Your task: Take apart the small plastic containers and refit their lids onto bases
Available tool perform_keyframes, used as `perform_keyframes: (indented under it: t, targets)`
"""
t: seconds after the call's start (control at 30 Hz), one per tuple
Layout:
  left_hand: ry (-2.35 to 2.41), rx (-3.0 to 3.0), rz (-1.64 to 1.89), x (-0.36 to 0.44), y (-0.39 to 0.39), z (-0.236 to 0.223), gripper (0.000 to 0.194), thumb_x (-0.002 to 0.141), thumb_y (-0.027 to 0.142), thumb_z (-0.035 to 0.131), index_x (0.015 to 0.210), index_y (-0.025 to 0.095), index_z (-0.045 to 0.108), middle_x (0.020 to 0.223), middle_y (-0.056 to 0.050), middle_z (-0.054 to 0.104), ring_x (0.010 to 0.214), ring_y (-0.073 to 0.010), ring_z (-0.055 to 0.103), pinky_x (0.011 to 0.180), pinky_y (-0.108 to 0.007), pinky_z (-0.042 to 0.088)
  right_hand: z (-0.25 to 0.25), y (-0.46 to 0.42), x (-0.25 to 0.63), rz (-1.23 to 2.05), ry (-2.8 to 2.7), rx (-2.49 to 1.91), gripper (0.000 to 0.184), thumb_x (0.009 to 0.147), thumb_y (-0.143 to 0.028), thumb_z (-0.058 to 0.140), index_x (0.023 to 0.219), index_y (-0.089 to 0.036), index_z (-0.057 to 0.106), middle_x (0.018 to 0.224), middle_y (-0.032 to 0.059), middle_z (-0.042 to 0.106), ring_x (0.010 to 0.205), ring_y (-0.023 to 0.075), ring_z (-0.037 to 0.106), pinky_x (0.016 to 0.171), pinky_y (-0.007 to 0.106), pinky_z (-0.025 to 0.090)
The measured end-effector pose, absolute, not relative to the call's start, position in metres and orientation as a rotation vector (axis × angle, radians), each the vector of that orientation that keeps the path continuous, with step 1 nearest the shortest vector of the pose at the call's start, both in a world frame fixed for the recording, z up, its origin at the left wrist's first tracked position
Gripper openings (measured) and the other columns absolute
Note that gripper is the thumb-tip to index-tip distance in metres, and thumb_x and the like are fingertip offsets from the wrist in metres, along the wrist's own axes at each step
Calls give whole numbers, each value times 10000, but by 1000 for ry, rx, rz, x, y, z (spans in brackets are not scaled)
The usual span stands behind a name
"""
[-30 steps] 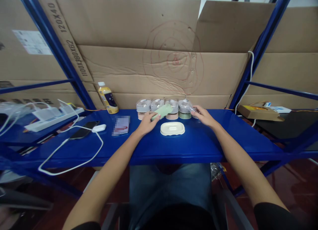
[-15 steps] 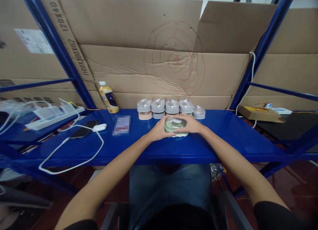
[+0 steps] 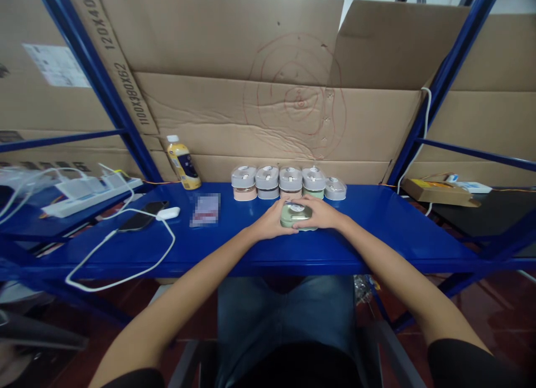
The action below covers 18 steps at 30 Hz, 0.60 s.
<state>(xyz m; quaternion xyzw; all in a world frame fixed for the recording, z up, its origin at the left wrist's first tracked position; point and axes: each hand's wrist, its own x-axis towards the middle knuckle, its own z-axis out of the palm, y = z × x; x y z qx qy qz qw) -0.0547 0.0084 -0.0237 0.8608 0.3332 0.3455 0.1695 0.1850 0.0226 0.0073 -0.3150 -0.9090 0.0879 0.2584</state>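
Note:
A green container (image 3: 295, 215) with a clear lid and a round label sits on the blue shelf in front of me. My left hand (image 3: 271, 220) is wrapped round its left side, and my right hand (image 3: 321, 212) grips it from the right. Both thumbs press along the near side, while the fingers curve round toward the back, partly hidden. Just behind my hands stands a row of similar clear-lidded containers (image 3: 267, 181), stacked in pairs, with pink, grey and green lower parts. A single clear-lidded container (image 3: 335, 189) ends the row at the right.
A yellow bottle (image 3: 183, 163) stands at the back left. Nearby lie a blurred packet (image 3: 205, 210), a phone (image 3: 140, 216) and a white cable (image 3: 172, 243). A power strip (image 3: 92, 197) is further left; an open cardboard box (image 3: 439, 192) lies at the right. Cardboard (image 3: 201, 103) backs the shelf.
The green container looks lower and its lid sits closer to the base between my hands. My fingers have closed in slightly round it. The row behind is unchanged.

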Motion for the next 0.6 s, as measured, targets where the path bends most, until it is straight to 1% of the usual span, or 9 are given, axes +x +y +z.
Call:
perform_keyframes:
  t: [0.1, 0.2, 0.27, 0.37, 0.43, 0.5, 0.57, 0.6]
  targets:
    - [955, 2438, 955, -57, 8, -24, 1050, 711, 552, 898, 1547, 221, 355, 1527, -182, 505, 1416, -406, 502, 1174, -574, 431, 5, 21, 189, 247, -2482, -892, 927, 740, -691, 827, 1514, -256, 560, 1225, 127, 657, 1133, 336, 651, 1015, 525, 530]
    - [987, 2413, 927, -59, 9, -28, 1051, 724, 557, 879, 1548, 213, 325, 1427, -172, 577, 1328, -372, 585, 1140, -559, 473, 6, 15, 206, 255, -2486, -956, 906, 762, -688, 809, 1526, -281, 543, 1214, 120, 657, 1092, 326, 669, 997, 525, 546]
    - [1028, 2399, 902, -60, 11, -31, 1051, 741, 556, 860, 1555, 193, 303, 1385, -175, 594, 1293, -356, 612, 1137, -554, 482, 7, 9, 229, 238, -2460, -1017, 862, 777, -679, 796, 1508, -288, 559, 1253, 123, 654, 1132, 337, 665, 1024, 538, 534]
    - [1084, 2408, 868, -61, 12, -33, 974, 789, 555, 815, 1546, 185, 325, 1388, -177, 592, 1300, -347, 611, 1145, -551, 479, 7, -1, 282, 175, -2415, -1148, 832, 792, -692, 768, 1495, -295, 564, 1307, 123, 650, 1180, 351, 652, 1058, 548, 509]
    - [1094, 2430, 850, -61, 10, -31, 909, 822, 553, 783, 1533, 182, 354, 1395, -177, 593, 1310, -345, 606, 1146, -545, 482, 4, -1, 322, 125, -2371, -1303, 827, 803, -713, 737, 1491, -289, 565, 1274, 121, 660, 1158, 348, 658, 1053, 535, 509]
    - [1100, 2448, 828, -60, 8, -28, 848, 850, 547, 753, 1516, 177, 382, 1417, -183, 585, 1325, -347, 600, 1144, -535, 489, 1, 6, 358, 57, -2253, -1546, 866, 782, -747, 727, 1484, -265, 564, 1251, 129, 659, 1155, 349, 655, 1065, 512, 500]
    - [1110, 2464, 805, -58, 6, -25, 792, 871, 530, 730, 1498, 169, 409, 1438, -190, 574, 1334, -350, 597, 1144, -527, 494, -1, 22, 384, -10, -2040, -1837, 873, 807, -763, 681, 1491, -237, 548, 1295, 164, 637, 1196, 366, 642, 1085, 493, 480]
    - [1116, 2470, 798, -57, 5, -23, 768, 877, 519, 723, 1488, 163, 422, 1440, -194, 573, 1335, -352, 597, 1145, -524, 494, -1, 32, 391, -36, -1892, -1999, 875, 835, -774, 636, 1504, -220, 530, 1336, 197, 614, 1220, 395, 633, 1081, 510, 474]
